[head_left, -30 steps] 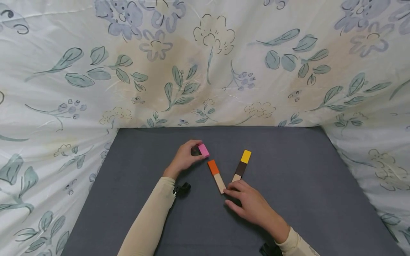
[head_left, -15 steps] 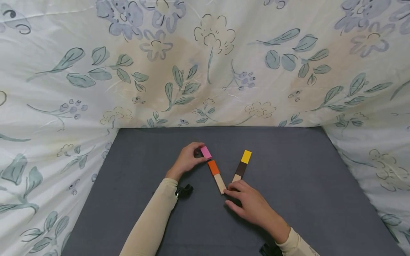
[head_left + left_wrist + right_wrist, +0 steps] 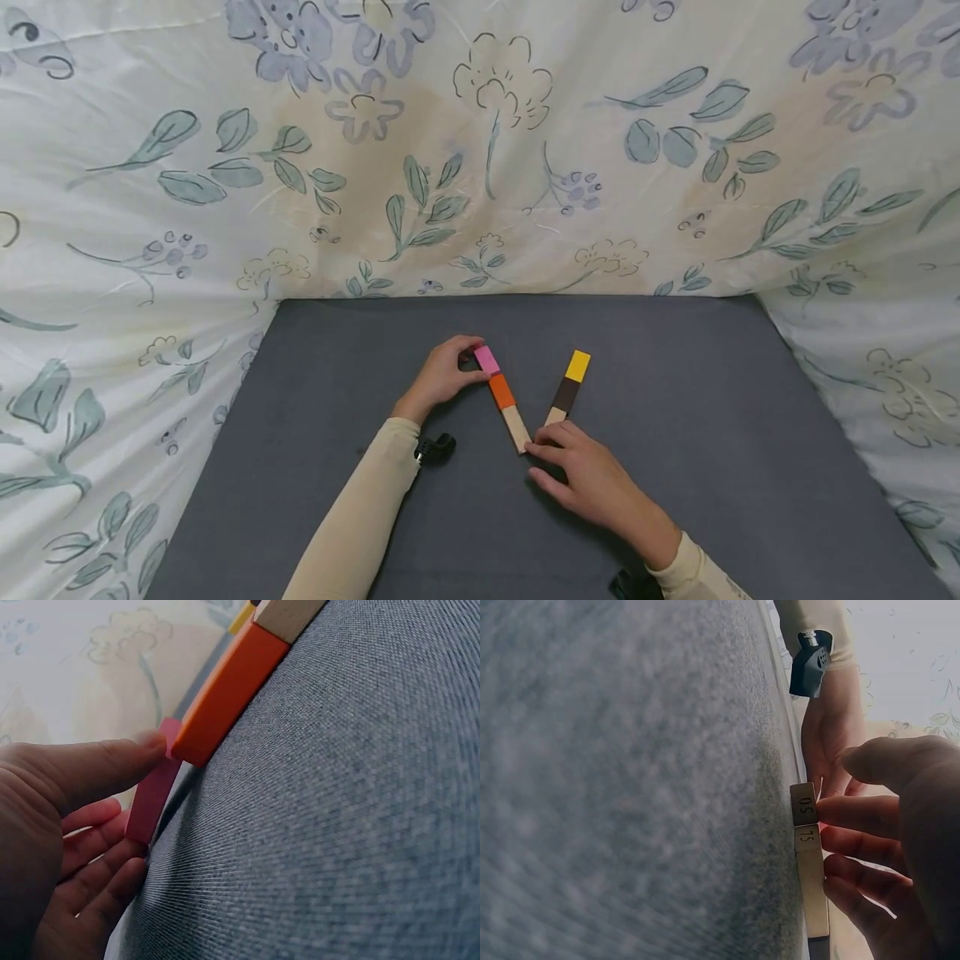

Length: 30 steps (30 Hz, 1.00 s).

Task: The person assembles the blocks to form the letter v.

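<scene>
Between thumb and fingers, my left hand point(image 3: 441, 375) pinches a pink block point(image 3: 487, 359). Its lower end meets the top of an orange block point(image 3: 502, 391), which continues into a plain wooden block point(image 3: 516, 429). The left wrist view shows the pink block point(image 3: 152, 802) at the orange block's point(image 3: 231, 694) corner, slightly angled to it. My right hand point(image 3: 585, 475) rests its fingertips against the plain blocks at the bottom of the V shape. In the right wrist view, two plain block ends point(image 3: 804, 804) bear printed numbers.
The V's right arm has a plain wooden block point(image 3: 556, 415), a dark brown block point(image 3: 565, 395) and a yellow block point(image 3: 577, 366). Grey cloth point(image 3: 690, 400) covers the table; a floral curtain point(image 3: 525, 167) stands behind and at both sides.
My left hand has brought the pink block right and slightly down, closing the gap to the orange block. My right hand stays in nearly the same place.
</scene>
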### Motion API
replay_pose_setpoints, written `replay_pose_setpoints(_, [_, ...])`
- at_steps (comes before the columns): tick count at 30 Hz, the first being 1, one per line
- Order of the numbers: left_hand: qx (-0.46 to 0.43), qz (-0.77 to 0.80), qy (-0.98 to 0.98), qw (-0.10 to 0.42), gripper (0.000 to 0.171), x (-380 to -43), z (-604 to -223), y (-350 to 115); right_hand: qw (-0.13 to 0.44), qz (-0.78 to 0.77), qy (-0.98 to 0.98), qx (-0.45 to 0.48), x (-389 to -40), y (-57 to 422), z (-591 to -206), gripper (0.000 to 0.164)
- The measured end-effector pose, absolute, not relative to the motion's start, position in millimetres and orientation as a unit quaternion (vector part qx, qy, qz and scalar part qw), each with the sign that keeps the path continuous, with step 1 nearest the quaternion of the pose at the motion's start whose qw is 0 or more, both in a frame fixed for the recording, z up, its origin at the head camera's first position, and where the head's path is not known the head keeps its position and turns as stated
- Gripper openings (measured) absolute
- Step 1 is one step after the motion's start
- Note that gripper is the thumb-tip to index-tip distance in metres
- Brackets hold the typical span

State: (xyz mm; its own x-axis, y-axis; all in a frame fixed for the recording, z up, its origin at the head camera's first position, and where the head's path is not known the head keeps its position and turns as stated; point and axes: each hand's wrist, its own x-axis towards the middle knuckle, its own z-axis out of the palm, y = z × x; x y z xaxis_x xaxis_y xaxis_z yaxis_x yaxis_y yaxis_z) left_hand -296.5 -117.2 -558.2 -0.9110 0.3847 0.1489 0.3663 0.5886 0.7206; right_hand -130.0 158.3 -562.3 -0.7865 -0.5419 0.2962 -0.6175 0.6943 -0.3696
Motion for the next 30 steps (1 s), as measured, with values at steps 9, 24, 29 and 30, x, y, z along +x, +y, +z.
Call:
replay_pose_setpoints(9, [0.215,0.402,0.890,0.011,0.060,-296.0,-559.0,-115.1,0.091,0.227,-0.916,0.318,-129.4,160.6,-561.9,0.036])
replay_pose_setpoints(24, [0.221,0.395,0.891,0.022,0.064,-294.8,-563.5,-119.4,0.061,0.246,-0.916,0.310,-132.1,160.4,-565.8,0.032])
replay_pose_setpoints(29, [0.233,0.362,0.902,0.012,0.085,-280.0,-556.1,-129.2,0.050,0.306,-0.903,0.297,-134.7,165.1,-569.3,0.023])
replay_pose_setpoints(30, [0.240,0.350,0.906,0.006,0.090,-274.4,-553.1,-131.9,0.056,0.321,-0.898,0.295,-134.8,166.4,-569.3,0.023])
